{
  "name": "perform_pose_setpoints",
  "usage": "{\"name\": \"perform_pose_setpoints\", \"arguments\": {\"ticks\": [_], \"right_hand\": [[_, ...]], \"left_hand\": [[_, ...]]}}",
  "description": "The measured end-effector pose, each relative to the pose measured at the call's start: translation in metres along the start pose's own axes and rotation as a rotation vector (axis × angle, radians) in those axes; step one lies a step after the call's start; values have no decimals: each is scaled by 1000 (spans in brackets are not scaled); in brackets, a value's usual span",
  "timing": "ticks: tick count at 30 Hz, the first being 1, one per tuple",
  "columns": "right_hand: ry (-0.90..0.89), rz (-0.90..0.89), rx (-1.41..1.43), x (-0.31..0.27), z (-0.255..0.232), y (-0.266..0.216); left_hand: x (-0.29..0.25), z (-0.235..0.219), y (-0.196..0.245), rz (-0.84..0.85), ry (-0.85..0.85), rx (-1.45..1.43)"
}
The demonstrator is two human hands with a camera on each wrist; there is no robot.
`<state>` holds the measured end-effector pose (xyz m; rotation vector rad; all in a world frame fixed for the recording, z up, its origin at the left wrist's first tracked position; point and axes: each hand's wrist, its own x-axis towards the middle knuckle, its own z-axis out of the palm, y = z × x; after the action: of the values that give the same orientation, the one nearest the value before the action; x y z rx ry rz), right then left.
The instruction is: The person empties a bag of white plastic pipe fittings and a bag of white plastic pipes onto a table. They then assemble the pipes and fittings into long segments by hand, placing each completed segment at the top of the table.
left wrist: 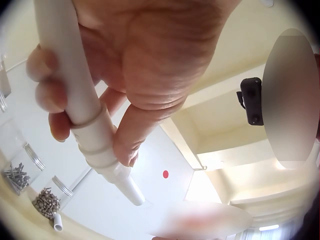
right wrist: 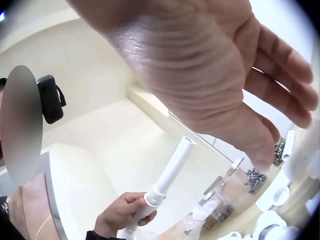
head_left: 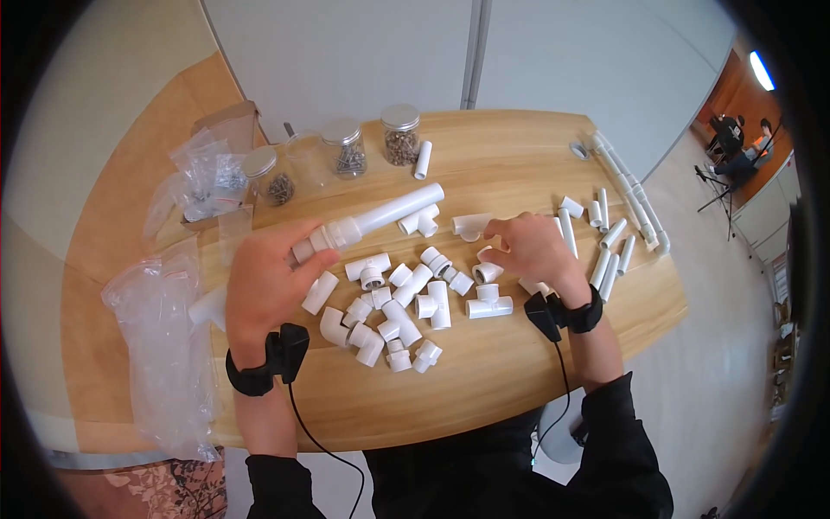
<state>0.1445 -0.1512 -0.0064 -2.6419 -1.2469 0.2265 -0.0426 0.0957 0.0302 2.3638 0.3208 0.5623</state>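
Observation:
My left hand grips a white pipe assembly, its fingers and thumb wrapped around the collared joint while a straight pipe points up and right. The left wrist view shows the thumb of that hand against the ringed coupling. My right hand is over the fittings with bent fingers, beside a white tee; whether they touch is unclear. In the right wrist view, the fingers of this hand are loosely spread and hold nothing.
Several white fittings lie mid-table, with short pipes and a long joined pipe piece at right. Jars of screws stand along the back. Plastic bags cover the left edge. Two seated people are far right.

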Motion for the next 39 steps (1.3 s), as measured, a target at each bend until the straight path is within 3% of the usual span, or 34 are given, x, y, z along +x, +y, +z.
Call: {"name": "perform_pose_setpoints", "arguments": {"ticks": [7,9,13,19,21,27,30,39], "right_hand": [[-59,106,-66,1,15,-4],[-186,168,-50,4,17,-6],[-173,172,-10,6,22,-5],[33,117,152,-5,2,-3],[188,-72,237,-10,-2,-3],[261,-118,449,-12,-2,-2],[355,-184,455,-12,0,-1],[411,-272,315,-15,-2,-7]], "left_hand": [[-1,7,6,-26,-126,110],[-1,11,5,-28,-139,112],[0,15,8,-61,-233,163],[2,28,2,-52,-228,88],[3,30,4,-40,-237,72],[2,28,7,-38,-240,31],[4,28,9,2,-238,34],[3,30,11,18,-227,11]]}}
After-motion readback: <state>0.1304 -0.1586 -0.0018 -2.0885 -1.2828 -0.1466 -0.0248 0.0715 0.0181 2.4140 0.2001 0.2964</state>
